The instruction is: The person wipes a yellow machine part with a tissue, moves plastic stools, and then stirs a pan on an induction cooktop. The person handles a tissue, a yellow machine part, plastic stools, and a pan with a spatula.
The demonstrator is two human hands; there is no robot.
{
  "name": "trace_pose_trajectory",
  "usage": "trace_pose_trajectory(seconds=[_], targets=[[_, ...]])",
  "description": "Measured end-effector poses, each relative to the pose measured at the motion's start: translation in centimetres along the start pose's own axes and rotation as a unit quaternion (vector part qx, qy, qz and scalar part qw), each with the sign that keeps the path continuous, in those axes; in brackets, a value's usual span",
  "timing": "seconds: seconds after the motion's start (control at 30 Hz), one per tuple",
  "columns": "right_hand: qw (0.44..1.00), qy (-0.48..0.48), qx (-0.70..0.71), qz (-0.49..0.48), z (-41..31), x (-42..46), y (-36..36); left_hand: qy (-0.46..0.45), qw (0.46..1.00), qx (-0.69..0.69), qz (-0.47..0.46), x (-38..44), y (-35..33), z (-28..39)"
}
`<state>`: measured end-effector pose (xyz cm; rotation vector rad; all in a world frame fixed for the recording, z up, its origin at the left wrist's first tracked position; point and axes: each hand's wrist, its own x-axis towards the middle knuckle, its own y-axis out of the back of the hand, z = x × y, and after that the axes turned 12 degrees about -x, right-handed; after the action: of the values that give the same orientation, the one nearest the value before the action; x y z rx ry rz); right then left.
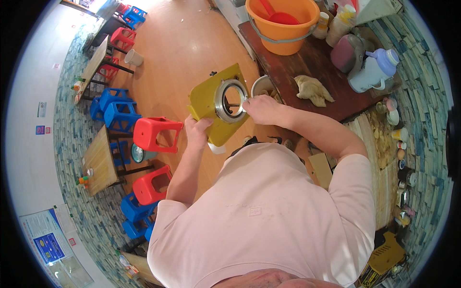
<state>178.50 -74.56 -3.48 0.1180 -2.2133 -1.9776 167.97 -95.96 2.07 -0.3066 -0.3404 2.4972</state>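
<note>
A yellow-green metal housing (205, 95) with a round steel ring (218, 104) set in its face is held up in front of me, above the floor. My left hand (198, 131) grips its lower left edge, thumb on the face. My right hand (263, 109) has its fingers closed at the right side of the ring; whether they pinch the ring or a small part on it is hard to tell. Through the ring's opening a dark rod-like part shows. A small black knob (213, 73) sticks out at the housing's top edge.
On the dark red table (273, 68) at right are an orange bucket (282, 32) with a red scoop, a crumpled cloth (312, 90) and a thermos jug (371, 72). A pale bucket (264, 86) stands beside it. Red stools (153, 135) and blue stools (120, 115) are at left.
</note>
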Motion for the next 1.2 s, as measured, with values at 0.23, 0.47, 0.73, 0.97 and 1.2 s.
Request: trace_pose_trajectory(seconds=[0.23,0.47,0.73,0.97,1.2], targets=[[0.805,-0.226,0.548,-0.031,-4.4,3.3,1.5,0.018,0.997,0.076,-0.009,-0.4,0.5,-0.6],[0.74,-0.311,0.597,0.014,-2.3,5.7,3.8,0.012,1.0,0.018,0.012,-0.3,1.5,-0.3],[0.928,0.043,0.096,0.358,-1.1,5.0,1.8,0.039,0.999,-0.001,0.009,-0.4,1.3,-0.5],[0.946,-0.229,0.148,0.177,-0.7,4.5,-1.4,0.034,0.999,-0.013,0.026,-0.9,0.9,-0.1],[0.932,-0.28,0.216,-0.075,-3.0,4.2,-5.0,0.033,0.998,-0.024,0.054,-0.9,2.4,-1.9]])
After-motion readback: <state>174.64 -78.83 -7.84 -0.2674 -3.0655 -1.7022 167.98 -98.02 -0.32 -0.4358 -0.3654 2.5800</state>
